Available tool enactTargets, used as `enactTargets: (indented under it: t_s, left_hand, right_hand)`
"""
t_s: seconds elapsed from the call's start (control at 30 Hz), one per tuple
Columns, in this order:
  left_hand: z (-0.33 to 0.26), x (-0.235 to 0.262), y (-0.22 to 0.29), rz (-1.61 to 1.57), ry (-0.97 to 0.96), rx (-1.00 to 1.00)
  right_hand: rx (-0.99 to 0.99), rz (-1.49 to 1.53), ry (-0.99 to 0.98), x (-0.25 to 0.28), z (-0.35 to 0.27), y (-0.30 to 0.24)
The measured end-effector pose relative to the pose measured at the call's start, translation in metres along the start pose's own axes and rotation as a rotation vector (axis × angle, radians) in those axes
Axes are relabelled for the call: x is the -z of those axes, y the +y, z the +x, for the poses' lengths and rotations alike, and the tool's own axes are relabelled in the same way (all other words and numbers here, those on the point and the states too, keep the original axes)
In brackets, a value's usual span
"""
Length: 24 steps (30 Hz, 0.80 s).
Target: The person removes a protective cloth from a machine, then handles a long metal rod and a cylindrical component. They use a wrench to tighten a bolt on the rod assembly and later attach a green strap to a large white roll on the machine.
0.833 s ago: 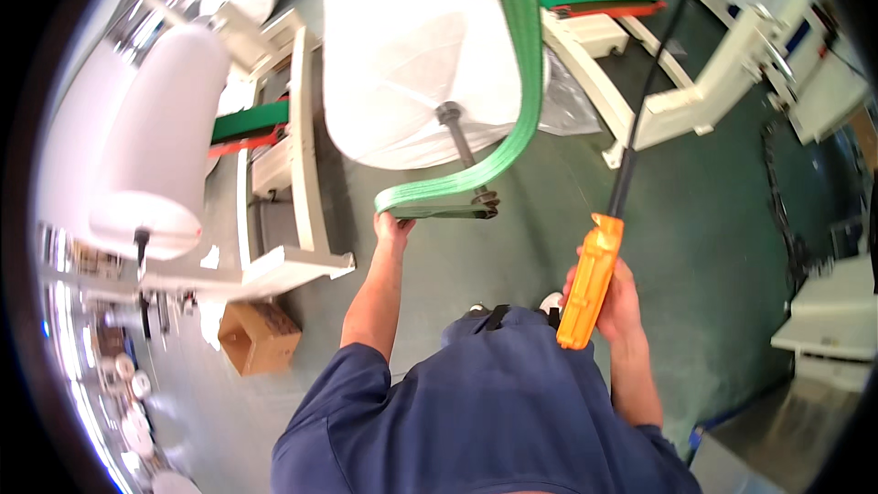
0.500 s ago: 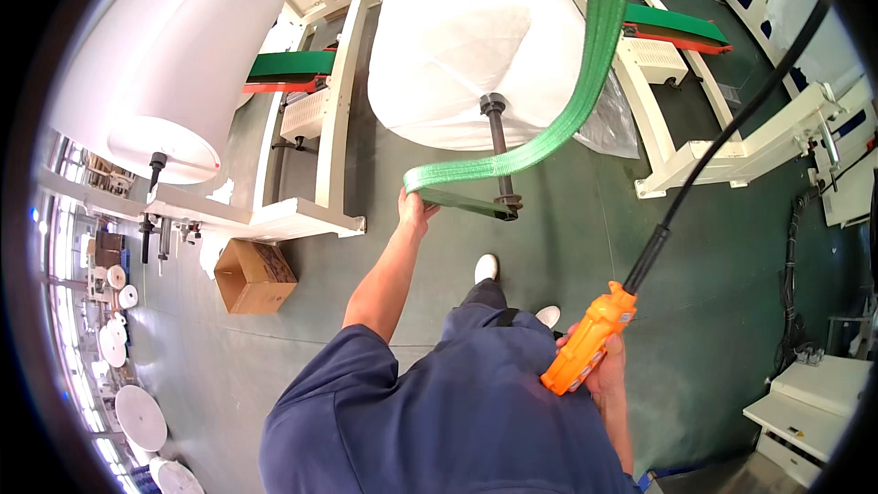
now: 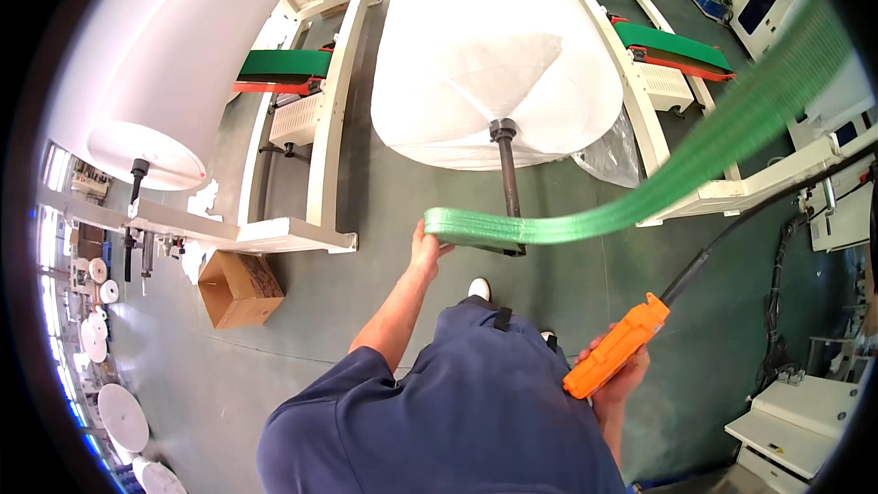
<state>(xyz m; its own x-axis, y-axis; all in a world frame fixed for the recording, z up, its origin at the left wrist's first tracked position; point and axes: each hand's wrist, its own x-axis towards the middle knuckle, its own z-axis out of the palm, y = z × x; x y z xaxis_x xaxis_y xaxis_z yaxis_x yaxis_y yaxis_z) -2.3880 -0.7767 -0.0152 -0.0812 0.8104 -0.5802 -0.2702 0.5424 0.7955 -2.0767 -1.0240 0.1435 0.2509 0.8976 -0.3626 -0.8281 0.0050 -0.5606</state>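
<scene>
My left hand point(image 3: 424, 254) is closed around the looped end of a green webbing lifting sling point(image 3: 585, 225), just left of a dark metal shaft point(image 3: 508, 174). The shaft sticks out of the near end of a big white wrapped roll point(image 3: 485, 46). From my left hand, the upper run of the sling crosses over the shaft and rises to the upper right. Its lower run lies by the shaft's near tip, partly hidden. My right hand point(image 3: 629, 377) grips an orange hoist pendant control point(image 3: 618, 348) beside my right hip, with a black cable leading up and right.
Cream steel frames point(image 3: 329, 146) stand on both sides of the roll, with green-topped red ramps point(image 3: 672, 44). Another white roll point(image 3: 187, 64) is at the left. An open cardboard box point(image 3: 240, 291) sits on the floor below it. Clear plastic sheeting point(image 3: 611, 154) lies right of the wrapped roll.
The sling's upper run has swung from near the centre to the upper right. My left hand, still on its loop, and the pendant in my right hand appear slightly farther right; the view has shifted.
</scene>
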Motion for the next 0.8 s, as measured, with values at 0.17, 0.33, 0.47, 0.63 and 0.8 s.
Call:
enactTargets:
  t_s: [0.17, 0.33, 0.47, 0.63, 0.8]
  left_hand:
    - [0.005, 0.001, 0.007, 0.002, -0.044, 0.017]
    - [0.018, 0.005, 0.018, 0.076, -0.162, 0.026]
    - [0.027, 0.002, 0.021, 0.044, -0.072, 0.03]
    - [0.032, 0.002, 0.025, 0.05, -0.081, 0.0]
    - [0.047, 0.008, 0.01, 0.053, -0.095, 0.019]
  right_hand:
    - [0.059, -0.005, 0.156, -0.022, 0.034, 0.014]
    - [0.127, -0.108, 0.174, -0.042, 0.059, 0.011]
    - [0.116, -0.101, 0.202, -0.045, 0.093, 0.006]
    - [0.071, -0.062, 0.168, -0.052, 0.135, -0.013]
    - [0.01, 0.016, 0.112, -0.039, 0.175, -0.023]
